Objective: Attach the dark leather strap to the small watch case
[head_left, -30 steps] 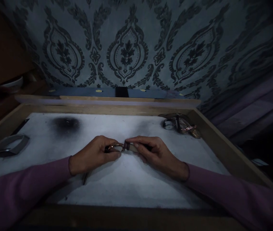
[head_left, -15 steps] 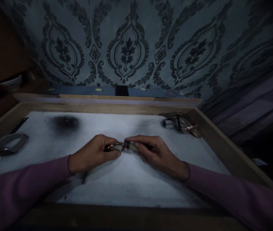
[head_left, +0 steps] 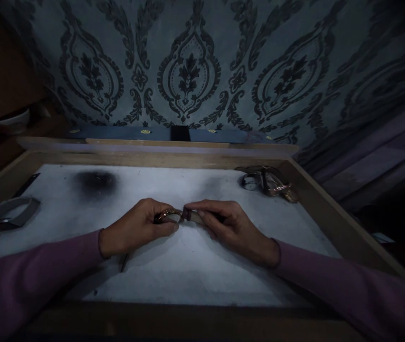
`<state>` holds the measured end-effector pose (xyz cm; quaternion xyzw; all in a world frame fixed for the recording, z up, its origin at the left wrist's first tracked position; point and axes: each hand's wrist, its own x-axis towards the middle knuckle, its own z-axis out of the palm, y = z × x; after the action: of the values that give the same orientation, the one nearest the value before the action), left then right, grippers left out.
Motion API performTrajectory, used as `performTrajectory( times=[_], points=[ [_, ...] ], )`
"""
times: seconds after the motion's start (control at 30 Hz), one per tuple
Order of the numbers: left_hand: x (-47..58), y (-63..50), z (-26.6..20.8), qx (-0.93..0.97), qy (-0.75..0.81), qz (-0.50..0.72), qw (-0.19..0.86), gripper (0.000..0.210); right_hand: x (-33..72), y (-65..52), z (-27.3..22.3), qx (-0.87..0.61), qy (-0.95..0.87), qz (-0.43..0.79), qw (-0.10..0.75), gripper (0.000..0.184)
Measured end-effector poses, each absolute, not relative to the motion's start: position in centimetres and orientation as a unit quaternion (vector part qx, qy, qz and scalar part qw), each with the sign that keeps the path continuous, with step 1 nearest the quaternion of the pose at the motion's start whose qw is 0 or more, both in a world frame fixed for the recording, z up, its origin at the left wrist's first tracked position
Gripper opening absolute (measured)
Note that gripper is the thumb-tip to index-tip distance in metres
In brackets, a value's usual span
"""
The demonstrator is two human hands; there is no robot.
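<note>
My left hand [head_left: 140, 229] pinches a gold-toned wristwatch [head_left: 169, 213] by its case, between thumb and fingers. From the side of the watch facing right runs a strap [head_left: 195, 217], dark brown near the case and paler further along. My right hand [head_left: 237, 230] is closed on this strap, index finger along its top and thumb against its side. The fingers hide the strap's far end. Both hands are above the white surface [head_left: 195, 266], near its middle. Beneath my left wrist, the tip of a thin dark object [head_left: 124, 262] shows.
A wooden rim [head_left: 316, 206] encloses the white surface. Several watches [head_left: 250, 181] lie in a heap at the back right. On the left sits a grey angular band [head_left: 15, 214], and a black smudge [head_left: 95, 183] marks the surface behind. Patterned wallpaper [head_left: 188, 71] rises beyond.
The view has shifted very slightly. Both hands keep their hold on the watch and strap, with hardly any visible movement.
</note>
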<state>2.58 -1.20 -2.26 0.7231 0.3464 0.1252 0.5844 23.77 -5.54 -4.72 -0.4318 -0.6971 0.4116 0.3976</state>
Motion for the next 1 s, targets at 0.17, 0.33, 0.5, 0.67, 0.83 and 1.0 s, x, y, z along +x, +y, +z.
performTrajectory(
  times=[0.17, 0.33, 0.5, 0.67, 0.83, 1.0],
  points=[
    [2.71, -1.16, -2.1, 0.724, 0.35, 0.121, 0.582, 0.015, 23.78, -5.53, -4.72, -0.434, -0.707, 0.392, 0.398, 0.03],
    [2.69, -1.14, -2.11, 0.715, 0.345, 0.121, 0.595, 0.016, 23.76, -5.53, -4.77, -0.423, -0.721, 0.372, 0.404, 0.032],
    [2.61, -1.22, -2.19, 0.711, 0.344, 0.123, 0.6, 0.014, 23.79, -5.64, -4.77, -0.425, -0.744, 0.329, 0.396, 0.034],
    [2.66, -1.09, -2.16, 0.705, 0.346, 0.118, 0.607, 0.014, 23.81, -5.65, -4.79, -0.413, -0.774, 0.268, 0.398, 0.032],
    [2.6, -1.07, -2.13, 0.699, 0.342, 0.113, 0.618, 0.016, 23.79, -5.79, -4.81, -0.394, -0.803, 0.218, 0.391, 0.032],
    [2.48, -1.09, -2.17, 0.693, 0.328, 0.118, 0.631, 0.019, 24.04, -5.85, -5.25, -0.367, -0.842, 0.131, 0.373, 0.033]
  ],
)
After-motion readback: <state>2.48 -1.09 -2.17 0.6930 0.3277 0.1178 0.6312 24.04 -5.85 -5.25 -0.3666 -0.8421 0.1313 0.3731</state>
